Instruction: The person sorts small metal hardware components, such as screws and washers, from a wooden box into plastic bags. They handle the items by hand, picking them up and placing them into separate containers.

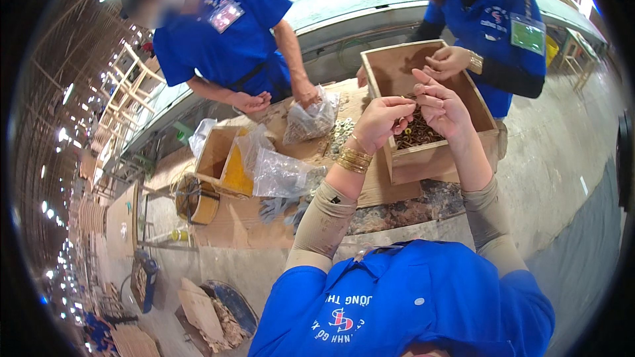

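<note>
"Grip first?"

"Left hand (389,119) is pinching finger and thumb together; right hand (442,109), beside it, is curling loosely. I can't tell what either is holding."

"What's done, what's left?"

"Left of my grip, a clear bag (311,119) is already holding small parts; nearer, pale washers (342,133) are lying loose. Just below my hands, brown metal fasteners (418,132) are lying heaped in the wooden box (436,156), so I'm judging much is remaining."

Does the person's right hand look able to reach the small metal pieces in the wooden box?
Probably yes: the right hand appears over the open wooden box, and no lid covers the metal pieces.
</note>
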`<state>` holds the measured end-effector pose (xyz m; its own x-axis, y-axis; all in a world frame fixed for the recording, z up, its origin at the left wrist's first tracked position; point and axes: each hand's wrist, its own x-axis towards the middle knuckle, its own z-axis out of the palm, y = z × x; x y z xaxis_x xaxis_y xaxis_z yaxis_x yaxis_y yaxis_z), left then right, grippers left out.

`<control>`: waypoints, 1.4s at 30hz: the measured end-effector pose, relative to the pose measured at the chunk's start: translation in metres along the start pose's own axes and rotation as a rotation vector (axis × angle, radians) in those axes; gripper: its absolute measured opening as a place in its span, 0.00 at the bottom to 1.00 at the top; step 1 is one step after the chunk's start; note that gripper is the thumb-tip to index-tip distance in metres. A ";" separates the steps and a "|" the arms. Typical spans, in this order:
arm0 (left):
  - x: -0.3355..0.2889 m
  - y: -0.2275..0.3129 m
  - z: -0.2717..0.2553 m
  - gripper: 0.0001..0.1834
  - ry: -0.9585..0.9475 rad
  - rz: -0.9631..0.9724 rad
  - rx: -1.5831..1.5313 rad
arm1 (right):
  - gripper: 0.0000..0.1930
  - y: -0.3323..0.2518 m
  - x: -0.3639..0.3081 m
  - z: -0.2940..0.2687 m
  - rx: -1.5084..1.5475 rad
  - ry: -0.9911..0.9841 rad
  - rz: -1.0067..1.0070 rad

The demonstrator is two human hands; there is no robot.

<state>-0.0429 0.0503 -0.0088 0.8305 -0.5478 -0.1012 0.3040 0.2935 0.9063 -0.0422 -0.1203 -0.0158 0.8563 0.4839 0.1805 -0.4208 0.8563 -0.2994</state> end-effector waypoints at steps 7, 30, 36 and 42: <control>0.019 -0.005 0.002 0.06 -0.055 -0.019 0.208 | 0.10 -0.008 -0.013 0.007 -0.781 0.445 -0.316; 0.037 -0.011 -0.004 0.06 0.030 -0.177 0.046 | 0.04 -0.006 -0.012 0.016 -2.141 0.084 -0.798; 0.043 -0.013 -0.004 0.07 0.043 -0.206 0.174 | 0.05 -0.005 -0.010 0.012 -2.261 0.025 -0.645; 0.047 -0.016 0.001 0.07 0.079 -0.225 0.178 | 0.10 -0.010 -0.013 -0.008 -2.170 0.100 -0.448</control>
<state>-0.0089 0.0190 -0.0278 0.7873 -0.5191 -0.3327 0.4036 0.0260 0.9146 -0.0466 -0.1362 -0.0229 0.8110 0.3029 0.5005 0.5679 -0.6131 -0.5492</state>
